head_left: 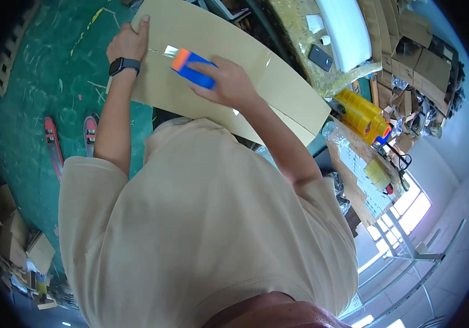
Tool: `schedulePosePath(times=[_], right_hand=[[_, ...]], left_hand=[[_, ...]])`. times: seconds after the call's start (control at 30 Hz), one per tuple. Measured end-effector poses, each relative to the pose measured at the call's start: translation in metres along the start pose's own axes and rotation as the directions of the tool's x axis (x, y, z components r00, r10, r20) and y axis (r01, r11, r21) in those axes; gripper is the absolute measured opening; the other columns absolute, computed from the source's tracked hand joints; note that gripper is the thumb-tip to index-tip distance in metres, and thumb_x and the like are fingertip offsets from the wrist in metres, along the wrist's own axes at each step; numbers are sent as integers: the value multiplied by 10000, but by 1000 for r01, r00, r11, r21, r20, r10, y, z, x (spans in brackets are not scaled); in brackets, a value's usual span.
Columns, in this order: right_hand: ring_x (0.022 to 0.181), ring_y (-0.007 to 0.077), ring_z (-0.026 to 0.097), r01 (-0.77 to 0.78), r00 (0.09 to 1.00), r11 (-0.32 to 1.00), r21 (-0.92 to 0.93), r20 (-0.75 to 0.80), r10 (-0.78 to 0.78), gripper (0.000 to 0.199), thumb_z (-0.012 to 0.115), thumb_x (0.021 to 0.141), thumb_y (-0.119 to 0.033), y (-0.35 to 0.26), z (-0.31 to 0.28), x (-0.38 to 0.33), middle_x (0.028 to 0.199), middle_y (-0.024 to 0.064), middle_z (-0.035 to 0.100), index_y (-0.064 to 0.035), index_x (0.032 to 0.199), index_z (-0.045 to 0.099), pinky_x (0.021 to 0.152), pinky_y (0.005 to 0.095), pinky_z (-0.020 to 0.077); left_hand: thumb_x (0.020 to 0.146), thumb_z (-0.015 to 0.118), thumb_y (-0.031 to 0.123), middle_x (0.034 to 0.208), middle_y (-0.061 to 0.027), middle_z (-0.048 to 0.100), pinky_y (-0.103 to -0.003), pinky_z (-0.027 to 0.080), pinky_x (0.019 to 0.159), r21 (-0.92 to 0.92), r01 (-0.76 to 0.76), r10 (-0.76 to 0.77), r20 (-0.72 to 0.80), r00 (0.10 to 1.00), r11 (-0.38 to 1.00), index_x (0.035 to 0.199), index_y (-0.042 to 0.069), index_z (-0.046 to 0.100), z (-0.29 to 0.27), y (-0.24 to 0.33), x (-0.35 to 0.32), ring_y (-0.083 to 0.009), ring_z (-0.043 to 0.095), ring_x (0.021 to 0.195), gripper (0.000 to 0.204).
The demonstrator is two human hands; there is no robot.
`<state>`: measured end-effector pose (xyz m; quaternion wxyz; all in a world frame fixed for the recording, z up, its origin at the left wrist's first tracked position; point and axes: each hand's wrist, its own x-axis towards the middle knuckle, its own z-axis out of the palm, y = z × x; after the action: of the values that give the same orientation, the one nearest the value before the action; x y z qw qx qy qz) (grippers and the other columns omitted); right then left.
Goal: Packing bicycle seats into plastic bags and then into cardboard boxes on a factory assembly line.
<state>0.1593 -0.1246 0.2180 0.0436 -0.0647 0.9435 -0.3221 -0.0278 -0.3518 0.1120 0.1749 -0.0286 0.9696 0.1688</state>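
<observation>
We see the right hand (pixel 228 82) clamped on a blue-and-orange tool (pixel 197 70), held over the brown cardboard (pixel 218 27) just beside a shiny strip (pixel 170 51). The left hand (pixel 127 44) lies over the cardboard's left edge; we cannot tell whether its partly hidden fingers grip. A dark watch (pixel 124 66) circles that wrist. Farther out, we note a phone (pixel 320 57) on the right-hand surface (pixel 294 33), yellow rolls (pixel 360 113) and 2 red-and-grey bars (pixel 52 143) at left.

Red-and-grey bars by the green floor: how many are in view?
2. One red-and-grey bar is farther left; the other red-and-grey bar is just left of the person's left forearm. The beige shirt may hide more.
</observation>
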Motion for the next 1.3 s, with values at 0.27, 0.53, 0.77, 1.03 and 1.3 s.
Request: schedulePosePath(times=[0.27, 0.53, 0.77, 1.03, 1.3], right_hand=[[767, 348, 720, -398, 839, 869, -295, 265, 475, 416, 837, 819, -319, 123, -178, -322, 854, 109, 671, -195, 1214, 808, 705, 460, 596], [773, 367, 708, -211, 961, 972, -104, 163, 226, 406, 839, 810, -269, 195, -176, -392, 877, 131, 674, -177, 1204, 806, 722, 454, 598], [854, 359, 718, -287, 943, 951, -114, 144, 301, 428, 810, 825, -327, 260, -227, -538, 910, 137, 695, -209, 1236, 797, 764, 467, 588], [953, 409, 720, -325, 928, 944, -57, 175, 330, 380, 806, 813, -325, 342, -125, -564, 1029, 168, 734, -131, 1138, 779, 826, 532, 596], [1174, 458, 667, -694, 705, 717, 67, -138, 695, 675, 787, 920, -287, 317, -8, -624, 1266, 234, 720, -106, 1528, 557, 1023, 542, 529]], left_hand=[[988, 404, 838, 1300, -295, 727, -564, 522, 1080, 96, -39, 54, -158, 986, 995, 1411, 88, 679, 29, 0, 13, -480, 677, 1256, 904], [970, 601, 631, 1648, -299, 452, -642, 311, 1245, 446, -368, 551, -407, 728, 816, 1552, 0, 498, 167, 195, -186, -440, 447, 1516, 864], [993, 551, 726, 1778, -220, 273, -645, 112, 1322, 218, -618, 655, -239, 717, 756, 1686, 27, 351, 245, 247, -332, -398, 187, 1663, 1004], [1013, 555, 692, 1769, -252, 272, -637, 121, 1321, 310, -643, 708, -189, 680, 700, 1683, 20, 354, 250, 257, -328, -418, 198, 1655, 970], [1000, 664, 517, 1646, -294, 457, -576, 280, 1286, 105, -767, 773, -134, 619, 633, 1613, 35, 474, 187, 219, -278, -469, 374, 1560, 803]])
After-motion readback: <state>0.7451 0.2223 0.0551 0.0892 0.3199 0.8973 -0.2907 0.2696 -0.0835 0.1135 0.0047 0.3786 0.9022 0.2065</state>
